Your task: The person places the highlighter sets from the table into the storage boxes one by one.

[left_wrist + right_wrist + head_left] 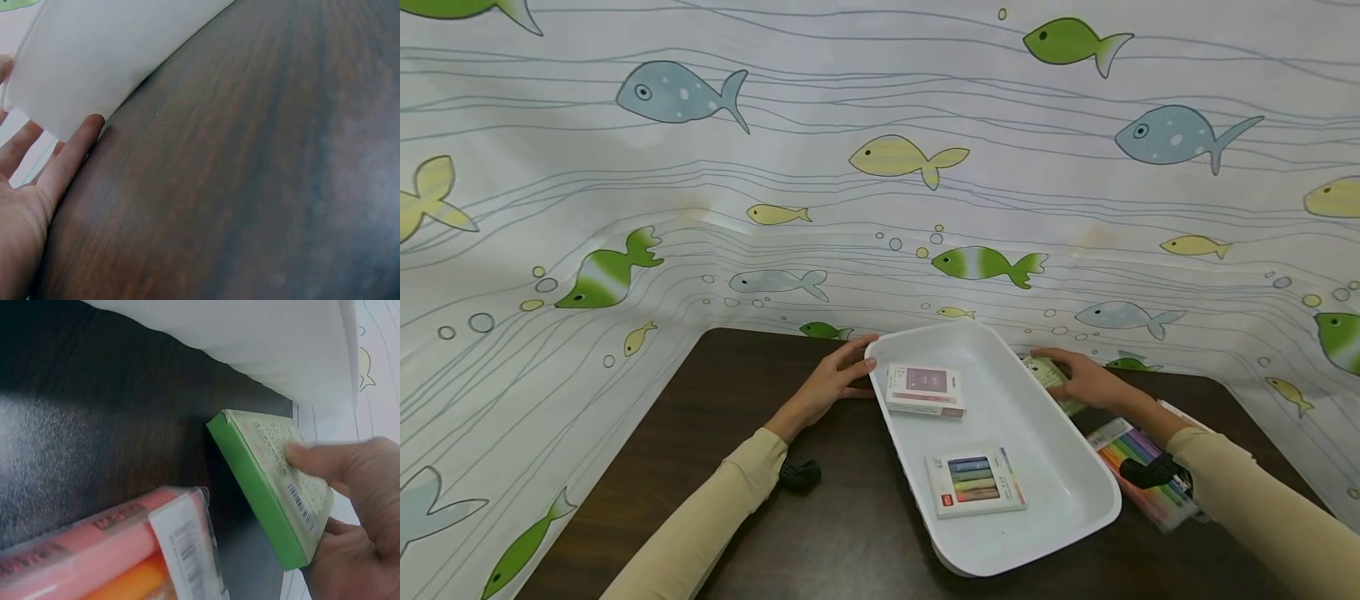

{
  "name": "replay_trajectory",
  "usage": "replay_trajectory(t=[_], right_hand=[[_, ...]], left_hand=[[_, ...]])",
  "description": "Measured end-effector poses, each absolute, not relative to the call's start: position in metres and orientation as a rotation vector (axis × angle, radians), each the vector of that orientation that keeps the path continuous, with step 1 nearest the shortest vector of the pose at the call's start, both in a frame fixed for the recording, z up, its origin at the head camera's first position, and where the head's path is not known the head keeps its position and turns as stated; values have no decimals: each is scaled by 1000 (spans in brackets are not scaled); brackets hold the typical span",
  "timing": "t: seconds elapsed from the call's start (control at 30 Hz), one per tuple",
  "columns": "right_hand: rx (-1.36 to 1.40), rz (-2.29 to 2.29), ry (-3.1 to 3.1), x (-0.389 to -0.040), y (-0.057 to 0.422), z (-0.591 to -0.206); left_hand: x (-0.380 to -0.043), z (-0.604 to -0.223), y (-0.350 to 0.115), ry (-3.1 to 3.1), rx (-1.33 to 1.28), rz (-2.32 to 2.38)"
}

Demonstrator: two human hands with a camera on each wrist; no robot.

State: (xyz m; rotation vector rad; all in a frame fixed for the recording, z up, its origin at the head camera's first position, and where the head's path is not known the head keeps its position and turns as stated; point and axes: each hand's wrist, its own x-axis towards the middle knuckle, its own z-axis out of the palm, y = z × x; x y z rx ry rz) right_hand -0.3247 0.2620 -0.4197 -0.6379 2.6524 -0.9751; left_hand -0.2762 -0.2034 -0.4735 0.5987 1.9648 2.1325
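Observation:
A white plastic tray (1000, 375) sits on the dark table in the head view. My left hand (831, 379) holds its far left corner, thumb at the rim and fingers against the outer wall; in the left wrist view one finger (75, 153) lies low along the wall. Inside the tray lie a small white-and-pink box (925, 390) and a white box (976, 482) whose window shows coloured sticks. Right of the tray, my right hand (1086, 379) pinches a small green-edged carton (275, 481) with printed text and a barcode. The carton is tilted, thumb on its printed face.
A clear pack of coloured markers (1138, 467) lies right of the tray, partly under my right forearm. A white item (1187, 414) shows behind that forearm. A fish-patterned sheet (880, 192) rises behind the table (842, 517).

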Motion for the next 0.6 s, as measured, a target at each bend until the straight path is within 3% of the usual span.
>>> replay_trajectory(t=[0.6], right_hand=[[-386,-1213,2615,-321,266,-419]], left_hand=[[-277,-473,-203,1970,596,2130]])
